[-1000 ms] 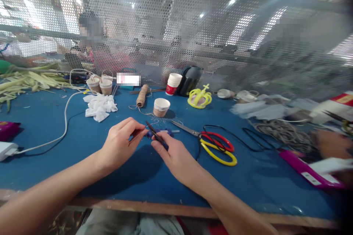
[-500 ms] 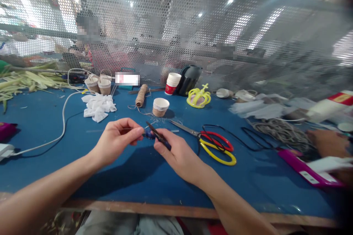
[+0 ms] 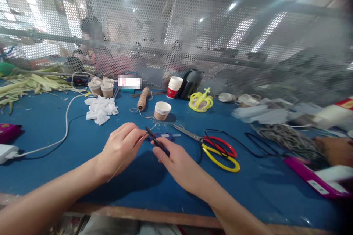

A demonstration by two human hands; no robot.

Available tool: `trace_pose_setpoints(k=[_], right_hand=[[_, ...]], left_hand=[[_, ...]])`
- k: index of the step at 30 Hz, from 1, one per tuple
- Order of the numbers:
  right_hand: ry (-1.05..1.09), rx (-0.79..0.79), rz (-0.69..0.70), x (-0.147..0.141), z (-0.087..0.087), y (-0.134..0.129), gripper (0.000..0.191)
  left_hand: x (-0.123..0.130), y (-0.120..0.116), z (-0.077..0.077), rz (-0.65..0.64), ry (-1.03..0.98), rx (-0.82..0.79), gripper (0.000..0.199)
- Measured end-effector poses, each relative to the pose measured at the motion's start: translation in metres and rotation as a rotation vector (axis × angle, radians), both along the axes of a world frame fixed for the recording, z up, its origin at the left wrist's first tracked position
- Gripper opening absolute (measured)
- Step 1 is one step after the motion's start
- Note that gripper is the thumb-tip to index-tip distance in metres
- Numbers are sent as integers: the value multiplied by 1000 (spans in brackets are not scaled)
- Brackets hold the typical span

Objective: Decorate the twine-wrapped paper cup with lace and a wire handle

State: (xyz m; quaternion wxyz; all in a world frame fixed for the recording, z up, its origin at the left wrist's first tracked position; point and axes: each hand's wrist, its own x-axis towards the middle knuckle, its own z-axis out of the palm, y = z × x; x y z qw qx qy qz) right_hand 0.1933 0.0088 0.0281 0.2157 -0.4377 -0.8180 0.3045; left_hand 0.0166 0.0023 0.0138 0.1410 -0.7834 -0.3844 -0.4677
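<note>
Left hand point(image 3: 120, 150): fingers pinched on one thin, pale strand point(image 3: 113, 175), its tail trailing toward the near side. Right hand point(image 3: 178, 158): fingers clamped round one slim, dark tool point(image 3: 157, 141), above the blue tabletop point(image 3: 248, 194); long axis oblique, tip far-left, near the left fingers. Beyond: one pair of steel scissors point(image 3: 190, 132), loops red and yellow; one tapered, white-rimmed tub point(image 3: 160, 114); one twine spool point(image 3: 143, 99); one yellow ribbed crown point(image 3: 200, 103).

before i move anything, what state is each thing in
Left hand, pinching a thin strand
Right hand, gripping a dark tool
Scissors, lying flat
Twine roll, on its side, end unwound
White-rimmed pot, upright, open-topped
Paper cups, nested, upright
Dark jug, upright
Yellow crown, upright
White cloth, crumpled
Grey cord, bundled
Pale leaves, heaped
</note>
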Motion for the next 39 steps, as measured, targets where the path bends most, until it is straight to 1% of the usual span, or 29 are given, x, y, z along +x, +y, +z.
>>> trace_pose_setpoints(k=[3, 5, 6, 7, 8, 9, 10, 11, 12, 13, 14, 15, 16, 17, 18, 19, 20, 22, 24, 26, 28, 32, 36, 38, 39], right_hand=[[-22, 48, -16, -1, -1, 0, 34], [-42, 92, -26, -2, -2, 0, 32], [-54, 121, -32, -3, -3, 1, 31], [-66, 156, -35, -3, -4, 2, 30], [-77, 202, -36, -2, -5, 3, 30], [-86, 259, -35, -1, -6, 4, 30], [-95, 319, -28, 0, -7, 5, 31], [-102, 378, -17, 1, -7, 7, 32], [-106, 433, -2, 2, -8, 9, 33], [-106, 481, 11, 4, -7, 10, 34], [-103, 516, 23, 5, -7, 12, 36], [-98, 530, 34, 6, -6, 13, 38], [-90, 522, 40, 6, -5, 13, 39], [-81, 490, 43, 6, -3, 13, 39], [-71, 434, 45, 5, -2, 12, 39], [-57, 363, 51, 4, 0, 11, 39], [-37, 285, 60, 3, 1, 9, 38], [8, 145, 77, 1, 3, 6, 36], [35, 51, 75, 0, 4, 3, 35], [37, 5, 50, 0, 4, 1, 36], [27, -3, 34, 0, 4, 1, 36], [1, 58, 17, -1, 2, 1, 36], [-19, 73, 1, -3, 0, 1, 35], [-30, 104, -20, -3, 0, 1, 34], [-39, 126, -31, -4, 0, 1, 33]], left_hand=[[1, -1, 0, -24, -42, -49, 10], [2, -2, 2, -48, -145, -167, 9], [3, -3, 3, -63, -240, -276, 9], [3, -3, 5, -90, -366, -427, 9], [3, -4, 8, -136, -521, -611, 11], [3, -3, 10, -209, -698, -828, 13], [3, -3, 12, -324, -874, -1055, 16], [3, -3, 14, -455, -1037, -1249, 19], [2, -2, 15, -583, -1169, -1400, 21], [2, -2, 15, -695, -1267, -1501, 22], [2, -2, 15, -777, -1328, -1557, 23], [2, -2, 15, -824, -1355, -1577, 24], [2, -1, 14, -830, -1354, -1566, 24], [1, -2, 13, -794, -1329, -1519, 24], [1, -2, 12, -718, -1274, -1430, 22], [1, -2, 12, -610, -1184, -1299, 21], [1, -2, 11, -486, -1058, -1131, 18], [1, -2, 9, -261, -741, -753, 11], [0, -2, 6, -127, -446, -438, 8], [0, -1, 4, -59, -254, -242, 9], [0, 0, 2, -18, -154, -148, 10], [0, 2, 1, 32, -106, -97, 10], [1, 1, 1, 32, -119, -112, 11], [1, 0, 2, 5, -161, -164, 11], [1, -1, 3, -10, -202, -216, 11]])
